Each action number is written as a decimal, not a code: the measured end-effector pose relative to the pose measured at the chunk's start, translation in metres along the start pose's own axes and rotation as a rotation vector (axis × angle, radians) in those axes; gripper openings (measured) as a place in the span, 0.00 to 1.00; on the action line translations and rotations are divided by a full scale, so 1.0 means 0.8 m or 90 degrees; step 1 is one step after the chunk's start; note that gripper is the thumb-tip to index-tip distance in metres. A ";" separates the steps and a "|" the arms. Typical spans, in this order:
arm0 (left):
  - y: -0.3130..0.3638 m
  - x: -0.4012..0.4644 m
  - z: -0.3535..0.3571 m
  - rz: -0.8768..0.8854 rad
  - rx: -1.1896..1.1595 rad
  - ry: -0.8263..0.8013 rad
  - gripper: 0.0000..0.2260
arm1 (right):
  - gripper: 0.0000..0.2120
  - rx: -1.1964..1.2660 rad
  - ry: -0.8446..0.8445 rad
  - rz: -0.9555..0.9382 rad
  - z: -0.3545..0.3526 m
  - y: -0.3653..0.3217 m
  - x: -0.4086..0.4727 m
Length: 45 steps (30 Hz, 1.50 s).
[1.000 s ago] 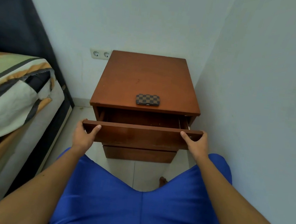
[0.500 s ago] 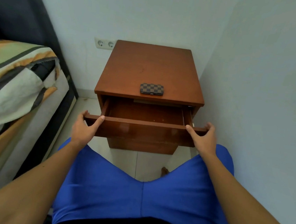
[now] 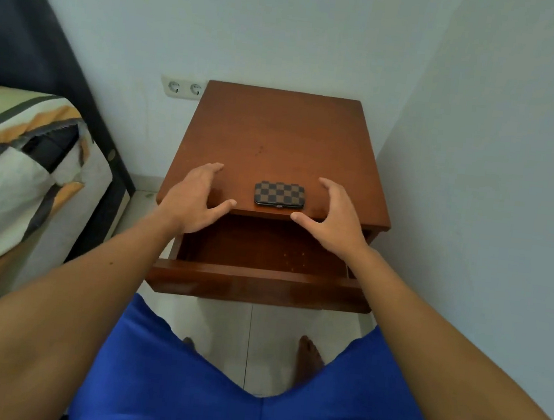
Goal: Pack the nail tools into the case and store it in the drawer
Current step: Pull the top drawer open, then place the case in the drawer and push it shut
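Observation:
A closed brown checkered case (image 3: 279, 194) lies flat near the front edge of the wooden nightstand top (image 3: 276, 134). Below it the top drawer (image 3: 257, 284) stands pulled out, and its inside looks bare. My left hand (image 3: 195, 197) hovers just left of the case with fingers spread. My right hand (image 3: 331, 212) hovers just right of it, also spread. Neither hand touches the case. No loose nail tools show.
A bed with a striped cover (image 3: 17, 165) stands close on the left. White walls (image 3: 495, 164) close in behind and on the right. A double wall socket (image 3: 184, 88) sits behind the nightstand. My blue shorts (image 3: 249, 395) and bare feet are below the drawer.
Both hands pulled the drawer further out, then let go of its front and rose to either side of the case on the nightstand top.

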<state>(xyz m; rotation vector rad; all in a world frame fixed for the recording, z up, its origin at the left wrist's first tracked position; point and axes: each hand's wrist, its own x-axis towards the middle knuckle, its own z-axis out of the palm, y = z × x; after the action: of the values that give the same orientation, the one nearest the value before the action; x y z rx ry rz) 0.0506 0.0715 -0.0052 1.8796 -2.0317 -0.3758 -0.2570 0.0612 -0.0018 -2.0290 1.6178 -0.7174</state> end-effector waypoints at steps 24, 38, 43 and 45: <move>-0.011 0.063 0.062 0.094 0.166 -0.069 0.33 | 0.37 -0.094 -0.322 -0.188 0.031 0.004 -0.010; -0.013 0.062 0.062 0.107 0.166 -0.064 0.33 | 0.43 -0.234 -0.482 -0.083 0.142 0.048 0.059; -0.014 0.062 0.061 0.105 0.159 -0.055 0.31 | 0.42 -0.272 -0.514 -0.111 0.156 0.060 0.058; -0.014 0.062 0.061 0.106 0.158 -0.055 0.31 | 0.44 -0.269 -0.516 -0.103 0.156 0.061 0.058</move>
<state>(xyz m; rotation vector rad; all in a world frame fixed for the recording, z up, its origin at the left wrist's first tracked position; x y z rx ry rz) 0.0368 0.0190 -0.0504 1.8399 -2.3668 -0.1687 -0.2049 0.0081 -0.1221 -2.3027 1.1719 0.4251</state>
